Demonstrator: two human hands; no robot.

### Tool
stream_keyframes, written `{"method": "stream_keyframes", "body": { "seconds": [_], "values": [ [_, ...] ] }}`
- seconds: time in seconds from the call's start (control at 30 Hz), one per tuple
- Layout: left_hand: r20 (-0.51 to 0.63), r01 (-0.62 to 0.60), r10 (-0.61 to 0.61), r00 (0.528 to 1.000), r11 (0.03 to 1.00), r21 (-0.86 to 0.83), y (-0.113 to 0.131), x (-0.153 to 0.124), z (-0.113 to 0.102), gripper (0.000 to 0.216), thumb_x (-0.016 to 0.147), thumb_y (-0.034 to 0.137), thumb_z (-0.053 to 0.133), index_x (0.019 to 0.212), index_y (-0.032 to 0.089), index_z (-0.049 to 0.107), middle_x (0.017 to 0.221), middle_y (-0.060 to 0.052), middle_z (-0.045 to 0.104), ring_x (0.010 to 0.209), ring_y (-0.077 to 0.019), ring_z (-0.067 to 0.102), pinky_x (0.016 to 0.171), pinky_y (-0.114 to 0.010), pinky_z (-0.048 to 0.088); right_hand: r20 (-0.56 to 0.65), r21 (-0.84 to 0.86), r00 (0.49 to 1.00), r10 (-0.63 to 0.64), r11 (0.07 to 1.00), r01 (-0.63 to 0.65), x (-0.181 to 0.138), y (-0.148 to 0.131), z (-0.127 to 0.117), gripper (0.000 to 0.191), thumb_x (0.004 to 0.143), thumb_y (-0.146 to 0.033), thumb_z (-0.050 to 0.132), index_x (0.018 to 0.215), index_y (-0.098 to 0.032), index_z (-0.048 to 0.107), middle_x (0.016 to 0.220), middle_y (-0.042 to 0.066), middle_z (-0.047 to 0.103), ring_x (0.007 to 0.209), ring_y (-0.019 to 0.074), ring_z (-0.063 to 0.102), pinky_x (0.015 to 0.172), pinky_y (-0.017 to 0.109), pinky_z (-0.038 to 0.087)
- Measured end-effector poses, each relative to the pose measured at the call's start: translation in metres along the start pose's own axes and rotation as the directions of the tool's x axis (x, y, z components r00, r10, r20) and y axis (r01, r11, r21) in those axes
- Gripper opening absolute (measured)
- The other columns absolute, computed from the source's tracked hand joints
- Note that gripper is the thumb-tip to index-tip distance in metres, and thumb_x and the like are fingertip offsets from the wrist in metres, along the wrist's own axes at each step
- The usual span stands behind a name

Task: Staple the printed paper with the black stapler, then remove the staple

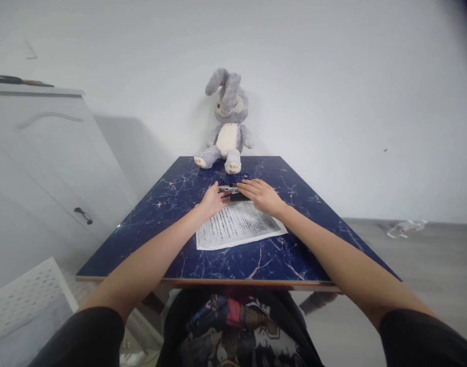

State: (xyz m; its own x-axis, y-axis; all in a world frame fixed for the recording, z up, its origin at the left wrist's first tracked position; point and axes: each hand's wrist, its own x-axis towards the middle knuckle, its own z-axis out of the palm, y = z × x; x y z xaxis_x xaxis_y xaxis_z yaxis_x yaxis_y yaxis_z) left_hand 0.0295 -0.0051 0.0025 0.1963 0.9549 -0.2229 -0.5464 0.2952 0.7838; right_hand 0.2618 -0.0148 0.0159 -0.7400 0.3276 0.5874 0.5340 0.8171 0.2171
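Both hands meet over the middle of the table at a small black and silver object [239, 196], whose kind I cannot make out. My left hand [212, 201] grips its left end, thumb up and fingers reaching beneath it. From the right, my right hand [262, 196] lies over the other end, fingers together and pointing left, covering much of it. Just below the hands a printed sheet of paper [237, 227] lies on the table, its far edge hidden by the hands and the object.
The dark blue marbled table [172, 204] stands against a white wall. A grey plush rabbit [228, 125] sits at its far edge. To the left are a white cabinet [46, 153] and a perforated white basket [30, 290]. A clear plastic item [405, 228] lies on the floor at right.
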Motion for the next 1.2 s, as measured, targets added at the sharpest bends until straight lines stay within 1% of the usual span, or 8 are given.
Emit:
{"method": "stream_keyframes", "body": {
  "seconds": [0.27,0.4,0.53,0.63,0.7,0.8,0.93,1.2],
  "values": [
    [-0.005,-0.027,0.027,1.000,1.000,0.001,-0.011,0.010,0.001,0.022,0.104,0.028,0.053,0.089,0.014,0.061,0.072,-0.007,0.065,0.066,-0.0175,0.063,0.070,-0.031,0.056,0.014,-0.134,0.998,-0.067,0.989,0.069,0.001,-0.001,-0.003,0.047,0.097,0.001,0.049,0.135,-0.020,0.066,0.147,0.008,0.063,0.138,0.0286,0.055,0.109,0.048,0.046],
    [-0.078,-0.163,0.166,0.983,0.986,0.044,-0.010,0.015,-0.002,0.023,0.101,0.026,0.059,0.080,0.016,0.059,0.066,-0.002,0.056,0.057,-0.0127,0.054,0.057,-0.024,0.048,-0.041,0.007,0.990,0.133,0.991,-0.133,0.001,-0.001,-0.001,0.048,0.088,0.002,0.053,0.129,-0.018,0.070,0.139,0.010,0.068,0.130,0.0293,0.060,0.106,0.045,0.046],
    [-0.194,-0.525,0.589,0.785,0.798,0.296,0.000,0.015,-0.007,0.020,0.102,0.015,0.049,0.084,0.017,0.058,0.069,0.002,0.050,0.054,-0.0084,0.046,0.048,-0.019,0.035,0.079,0.334,0.907,0.414,0.846,-0.416,-0.001,0.004,0.000,0.030,0.079,-0.015,0.070,0.108,-0.015,0.076,0.102,0.007,0.078,0.090,0.0245,0.071,0.082,0.033,0.052],
    [0.010,-0.718,0.799,0.602,0.535,0.445,0.003,0.008,-0.006,0.012,0.105,0.023,0.047,0.100,0.020,0.058,0.084,0.000,0.060,0.064,-0.0095,0.056,0.059,-0.021,0.047,0.316,0.471,0.891,0.325,0.761,-0.445,-0.003,0.008,0.000,0.022,0.077,-0.031,0.077,0.090,-0.014,0.077,0.076,0.000,0.071,0.071,0.0188,0.065,0.068,0.027,0.045],
    [0.182,-0.773,0.811,0.556,0.425,0.471,0.001,0.001,-0.002,0.014,0.106,0.034,0.047,0.110,0.022,0.054,0.091,-0.003,0.066,0.070,-0.0116,0.062,0.069,-0.025,0.053,0.389,0.500,0.884,0.259,0.747,-0.438,-0.004,0.009,0.000,0.025,0.078,-0.037,0.078,0.085,-0.014,0.075,0.072,-0.001,0.068,0.069,0.0177,0.062,0.065,0.026,0.043],
    [0.395,-0.790,0.717,0.574,0.357,0.499,-0.006,-0.014,0.007,0.025,0.104,0.042,0.053,0.120,0.023,0.049,0.096,-0.005,0.072,0.078,-0.0155,0.069,0.080,-0.030,0.054,0.334,0.560,0.917,0.219,0.736,-0.380,-0.002,0.008,-0.002,0.038,0.085,-0.049,0.075,0.102,-0.015,0.074,0.090,0.005,0.073,0.081,0.0212,0.066,0.073,0.030,0.050],
    [0.538,-0.748,0.527,0.659,0.382,0.542,-0.012,-0.035,0.019,0.035,0.097,0.039,0.066,0.125,0.024,0.051,0.099,-0.005,0.076,0.093,-0.0203,0.073,0.094,-0.033,0.051,-0.017,0.516,0.983,0.182,0.844,-0.147,-0.001,0.008,-0.008,0.058,0.090,-0.053,0.073,0.135,-0.019,0.061,0.129,0.016,0.066,0.117,0.0296,0.062,0.100,0.044,0.052],
    [0.486,-0.614,0.379,0.788,0.550,0.567,-0.013,-0.044,0.022,0.037,0.084,0.025,0.078,0.115,0.022,0.058,0.081,0.001,0.068,0.083,-0.0201,0.070,0.084,-0.027,0.048,-0.224,0.209,0.972,-0.068,0.971,0.116,0.004,-0.010,-0.002,0.026,0.103,-0.027,0.056,0.126,-0.024,0.067,0.112,0.011,0.070,0.100,0.0243,0.064,0.090,0.042,0.056]
  ]
}}
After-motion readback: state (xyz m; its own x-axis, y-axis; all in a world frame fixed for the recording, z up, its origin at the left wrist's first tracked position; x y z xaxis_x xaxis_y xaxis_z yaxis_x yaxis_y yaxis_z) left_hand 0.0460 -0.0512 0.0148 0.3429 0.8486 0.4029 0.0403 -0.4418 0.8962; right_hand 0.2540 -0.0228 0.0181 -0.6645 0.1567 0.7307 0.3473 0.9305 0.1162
